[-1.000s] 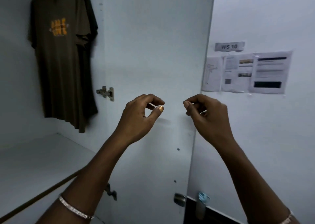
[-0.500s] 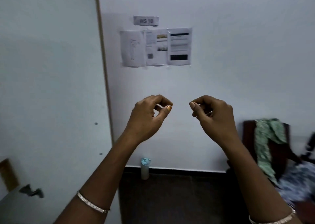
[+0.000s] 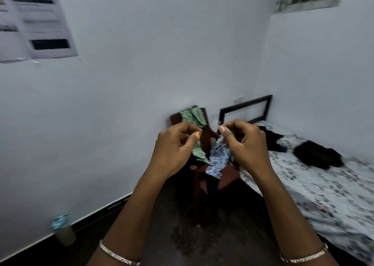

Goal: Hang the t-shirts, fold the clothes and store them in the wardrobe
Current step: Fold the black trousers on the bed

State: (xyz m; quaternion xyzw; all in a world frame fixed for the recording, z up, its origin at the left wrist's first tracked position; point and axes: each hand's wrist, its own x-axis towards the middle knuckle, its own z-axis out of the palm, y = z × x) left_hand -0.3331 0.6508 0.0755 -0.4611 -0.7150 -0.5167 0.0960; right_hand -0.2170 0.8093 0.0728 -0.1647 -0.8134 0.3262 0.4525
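Both hands are raised in the middle of the frame. The left hand [image 3: 174, 148] and the right hand [image 3: 244, 144] each have their fingers curled in with the thumb tip close to the forefinger, and nothing shows between them.

The clothes to deal with are just behind them. On the chair [image 3: 227, 177] at centre, a green patterned cloth [image 3: 192, 114] is draped over the back, a blue and white cloth [image 3: 217, 158] is heaped on the seat, and something dark hangs off the front edge. More dark clothes [image 3: 315, 154] lie on the bed [image 3: 334, 201] at right. The wardrobe is out of the frame.

The step in hand looks like fetching the next garment. It would go best one piece at a time:
- Uncurl the fingers and take the blue and white cloth by its top edge with both hands.
- Lift it straight up so it does not drag the green one off the chair back.
- Shake it out to find the collar or waistband.
- If it needs folding, lay it on a bare stretch of the bed, away from the dark pile
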